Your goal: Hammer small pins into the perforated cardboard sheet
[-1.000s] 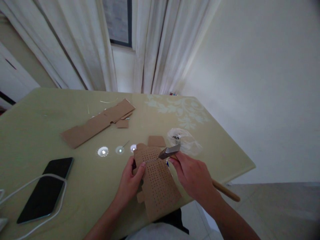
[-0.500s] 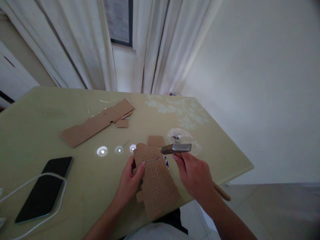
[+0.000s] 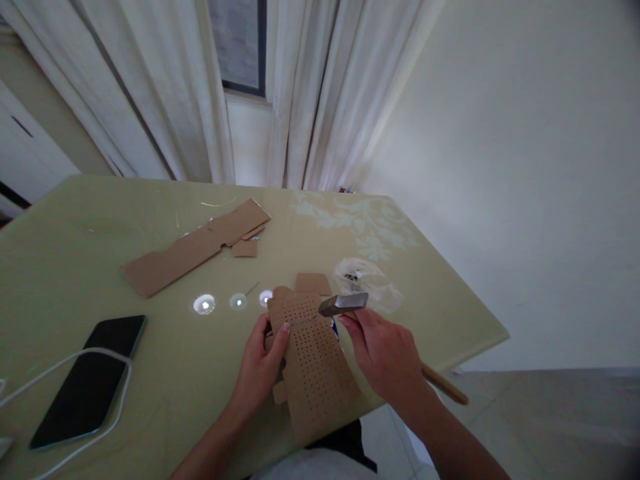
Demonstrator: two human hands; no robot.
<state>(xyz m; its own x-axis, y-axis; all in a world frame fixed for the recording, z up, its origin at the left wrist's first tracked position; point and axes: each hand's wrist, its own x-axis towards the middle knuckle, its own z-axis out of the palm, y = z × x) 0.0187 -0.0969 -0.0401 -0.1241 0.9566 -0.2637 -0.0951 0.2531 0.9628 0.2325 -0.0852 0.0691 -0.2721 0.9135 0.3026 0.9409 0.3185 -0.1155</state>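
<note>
At the near tabletop [image 3: 75, 267] edge, the left hand [image 3: 260, 370] pinches the perforated cardboard piece [image 3: 313, 363] between thumb and fingers. The right hand [image 3: 387, 357], fingers wrapped round a hammer [image 3: 345, 303], holds its head just over the cardboard's far end. Farther off lie a phone [image 3: 87, 383] and cardboard strip [image 3: 195, 247].

Phone [image 3: 87, 382] lies left of perforated cardboard [image 3: 315, 360], cardboard strip [image 3: 193, 247] behind.
</note>
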